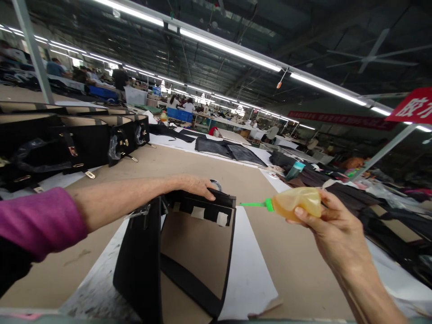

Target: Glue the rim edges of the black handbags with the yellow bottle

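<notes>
A black bag body point(138, 265) with a tan lining stands open on the table, its opening facing me. Pale patches point(198, 212) show along the inside of its upper edge. My left hand point(199, 185) grips that upper edge from above, the thumb lying on the near side. In my right hand point(324, 216) is a soft clear bottle point(293, 202) of amber liquid, held sideways. Its thin green nozzle points left, just right of the bag's upper corner and apart from it.
Several black bags point(87, 144) with metal clasps stand at the left. Black panels point(229, 150) lie on white sheets at the back. A teal-capped bottle point(294, 171) and dark pieces point(388, 216) are at the right. People work far behind.
</notes>
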Available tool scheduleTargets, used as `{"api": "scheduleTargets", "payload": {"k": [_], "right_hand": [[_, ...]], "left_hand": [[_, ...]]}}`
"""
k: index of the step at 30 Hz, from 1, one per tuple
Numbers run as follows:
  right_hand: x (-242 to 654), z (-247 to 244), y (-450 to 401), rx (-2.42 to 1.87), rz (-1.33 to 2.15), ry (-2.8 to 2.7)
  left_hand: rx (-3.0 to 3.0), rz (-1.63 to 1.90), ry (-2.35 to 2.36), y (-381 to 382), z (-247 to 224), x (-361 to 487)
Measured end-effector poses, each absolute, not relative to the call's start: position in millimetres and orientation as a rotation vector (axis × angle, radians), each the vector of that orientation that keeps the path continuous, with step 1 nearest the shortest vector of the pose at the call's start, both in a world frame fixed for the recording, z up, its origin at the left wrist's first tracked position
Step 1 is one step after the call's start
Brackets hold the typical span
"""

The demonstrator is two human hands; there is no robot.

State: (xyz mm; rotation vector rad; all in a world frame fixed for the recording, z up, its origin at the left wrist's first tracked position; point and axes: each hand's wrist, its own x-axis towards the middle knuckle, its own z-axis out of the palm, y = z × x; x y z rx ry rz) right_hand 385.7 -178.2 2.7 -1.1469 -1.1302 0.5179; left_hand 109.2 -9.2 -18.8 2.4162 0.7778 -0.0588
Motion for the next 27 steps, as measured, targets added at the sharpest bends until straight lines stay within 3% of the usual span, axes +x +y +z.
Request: {"api": "scheduleTargets", "payload": {"k": [27], "right_hand": [[390, -15, -166, -1.120, 0.445, -1.198]], "left_hand": [[2.444, -0.177, 0.799, -10, -20, 126]]}}
